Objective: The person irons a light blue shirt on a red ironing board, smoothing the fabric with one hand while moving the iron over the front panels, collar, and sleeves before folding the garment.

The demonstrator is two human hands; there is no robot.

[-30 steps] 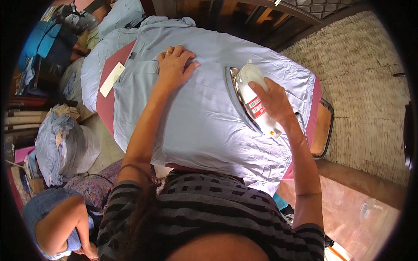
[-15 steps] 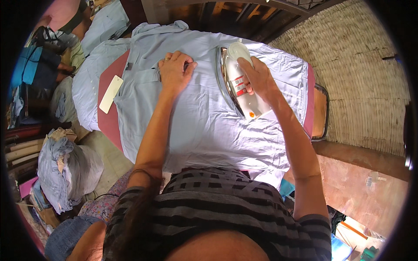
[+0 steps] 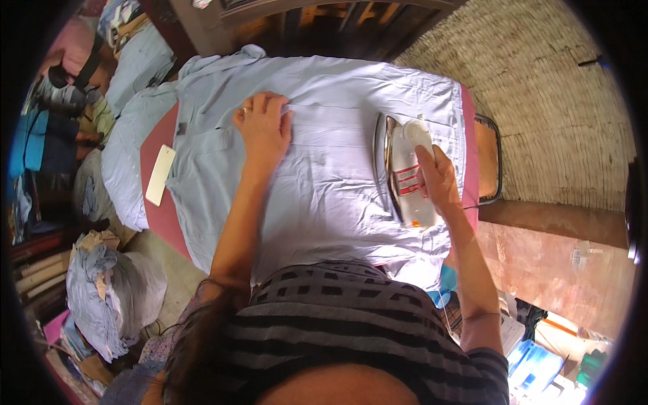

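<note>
Since the earlier frame, the iron [image 3: 403,172] has travelled toward the person. One right hand [image 3: 439,181] wraps its handle; one left hand [image 3: 264,125], fingers together, flattens one blue shirt [image 3: 324,175] on the board.

One view only — a head-worn fisheye staring steeply down, close over the ironing table [image 3: 156,223] — the wearer's striped top near, shelving far, edges bowing toward the dark rim.

Left hand [image 3: 264,125] flat, fingers spread, arm extended, right hand [image 3: 439,177] curled in a grip
</note>
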